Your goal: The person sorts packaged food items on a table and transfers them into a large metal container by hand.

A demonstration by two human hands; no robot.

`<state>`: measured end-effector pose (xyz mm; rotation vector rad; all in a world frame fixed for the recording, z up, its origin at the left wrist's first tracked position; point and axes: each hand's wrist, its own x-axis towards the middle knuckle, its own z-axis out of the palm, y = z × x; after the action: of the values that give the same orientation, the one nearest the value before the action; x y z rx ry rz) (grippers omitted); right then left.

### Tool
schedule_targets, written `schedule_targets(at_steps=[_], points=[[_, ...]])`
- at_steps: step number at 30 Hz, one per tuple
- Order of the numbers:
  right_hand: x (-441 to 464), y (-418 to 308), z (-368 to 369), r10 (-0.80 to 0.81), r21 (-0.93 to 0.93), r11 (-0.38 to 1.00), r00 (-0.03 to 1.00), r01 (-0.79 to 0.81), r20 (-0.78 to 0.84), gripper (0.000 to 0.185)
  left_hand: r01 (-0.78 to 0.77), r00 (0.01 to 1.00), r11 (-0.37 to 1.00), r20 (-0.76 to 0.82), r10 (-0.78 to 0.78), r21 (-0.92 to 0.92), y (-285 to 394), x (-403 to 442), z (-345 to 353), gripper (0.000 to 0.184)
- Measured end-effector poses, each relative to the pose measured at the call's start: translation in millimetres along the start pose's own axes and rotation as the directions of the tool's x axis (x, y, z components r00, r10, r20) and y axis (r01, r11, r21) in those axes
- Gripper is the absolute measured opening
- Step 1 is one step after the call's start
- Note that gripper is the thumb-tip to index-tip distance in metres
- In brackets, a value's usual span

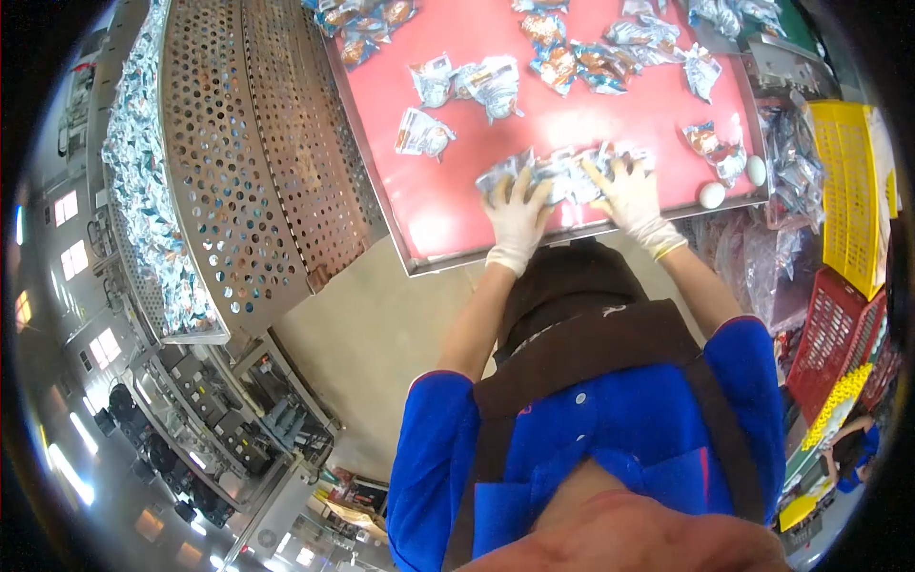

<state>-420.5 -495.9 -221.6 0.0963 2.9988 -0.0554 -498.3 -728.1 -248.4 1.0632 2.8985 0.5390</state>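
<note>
My left hand, in a white glove, rests with spread fingers on the left part of a row of small silvery foil packets. On the right part of that row lies my right hand, also gloved, its fingers spread and stretched forward. The row sits near the front edge of a pink tabletop with a metal rim. Loose packets lie farther left, and orange-and-blue packets are scattered at the back. Two white egg-shaped objects are by the right front corner, near another packet.
A perforated metal chute stands left of the table, beside a long heap of packets. To the right are a yellow crate, a red crate and clear plastic bags. Another person is at the far lower right.
</note>
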Motion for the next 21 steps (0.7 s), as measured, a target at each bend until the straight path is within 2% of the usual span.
schedule_targets(at_steps=[3, 6, 7, 10, 12, 14, 16, 18, 20, 21], points=[[-2, -1, -17, -0.028, 0.026, 0.999, 0.998, 0.027, 0.055, 0.089, -0.017, 0.995, 1.000, 0.098, 0.015, 0.025, 5, 14, -18, 0.055], [9, 11, 3, -0.105, 0.055, 0.993, 0.994, 0.105, 0.006, 0.087, -0.051, 0.987, 0.995, 0.154, 0.038, 0.083, -2, 40, -14, 0.058], [12, 13, 0, -0.140, 0.036, 0.989, 0.986, 0.143, -0.090, 0.083, -0.073, 0.984, 0.994, 0.165, 0.059, 0.080, -5, 44, -15, 0.059], [18, 17, -10, -0.126, 0.132, 0.985, 0.986, 0.111, 0.112, 0.074, -0.076, 0.980, 0.994, 0.189, 0.059, 0.084, -4, 47, -19, 0.058], [19, 21, -16, -0.149, 0.202, 0.969, 0.989, 0.141, 0.026, 0.068, -0.059, 0.984, 0.996, 0.174, 0.046, 0.074, -3, 48, -25, 0.056], [18, 23, -40, -0.199, 0.263, 0.944, 0.979, 0.202, -0.037, 0.068, -0.110, 0.994, 0.990, 0.032, 0.108, 0.085, 1, 52, -36, 0.054], [27, 22, -62, -0.231, 0.369, 0.899, 0.971, 0.236, -0.060, 0.074, -0.090, 0.993, 0.989, -0.073, 0.098, 0.115, 5, 53, -74, 0.051], [40, 7, -120, -0.231, 0.306, 0.923, 0.972, 0.232, -0.041, 0.079, -0.020, 0.985, 0.983, -0.164, 0.051, 0.183, 14, 57, -131, 0.046], [58, -12, -172, -0.291, 0.213, 0.911, 0.917, 0.353, -0.272, 0.086, 0.017, 0.967, 0.980, -0.252, 0.034, 0.197, 17, 61, -205, 0.041], [67, -25, -203, -0.343, 0.173, 0.889, 0.867, 0.424, -0.361, 0.088, 0.051, 0.944, 0.959, -0.326, 0.045, 0.281, 16, 57, -248, 0.042]])
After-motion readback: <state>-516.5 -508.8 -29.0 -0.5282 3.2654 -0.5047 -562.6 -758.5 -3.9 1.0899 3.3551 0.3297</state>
